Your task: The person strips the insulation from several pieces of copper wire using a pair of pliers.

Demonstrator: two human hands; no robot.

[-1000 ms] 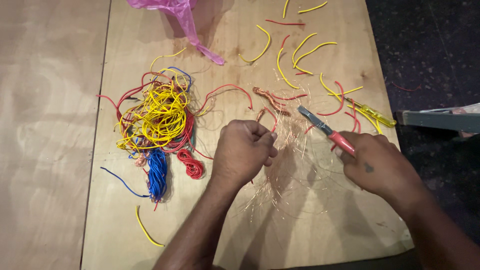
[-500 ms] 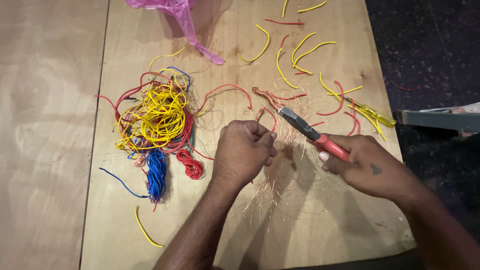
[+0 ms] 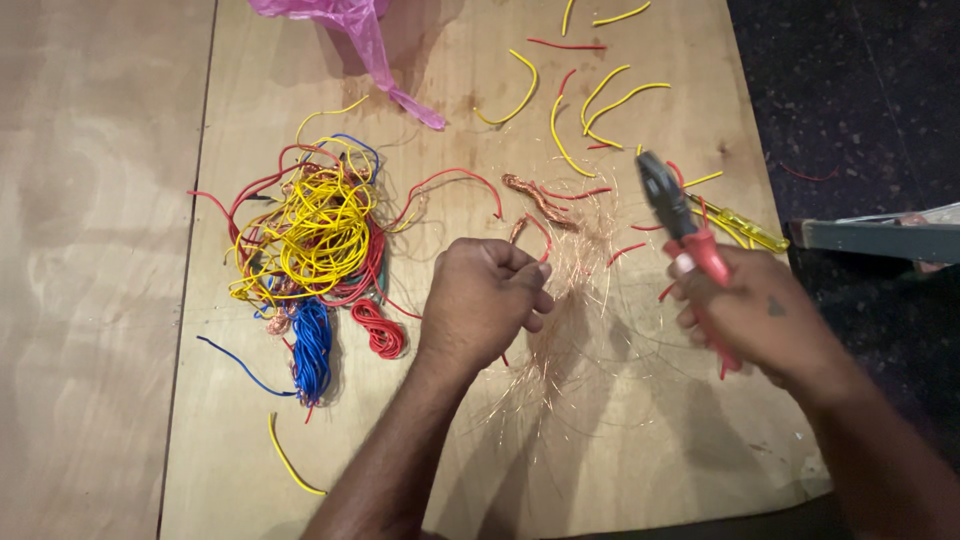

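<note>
My left hand (image 3: 485,305) is closed in a fist over the middle of the wooden board (image 3: 650,440), pinching a red wire (image 3: 532,228) whose bare copper end sticks up from my fingers. My right hand (image 3: 760,315) grips red-handled pliers (image 3: 680,225), jaws pointing up and away, apart from the wire and to its right. A tangle of yellow, red and blue wires (image 3: 315,235) lies left of my left hand. Loose copper strands (image 3: 570,270) spread between both hands.
Cut yellow and red insulation pieces (image 3: 590,110) are scattered at the board's top right. A pink plastic bag (image 3: 350,25) lies at the top edge. A yellow-handled screwdriver (image 3: 745,228) rests by my right hand. A grey bar (image 3: 880,240) juts in from the right over dark floor.
My right hand has pulled the pliers to the right, away from the wire in my left hand, and tilted them upright. My left hand has stayed in place.
</note>
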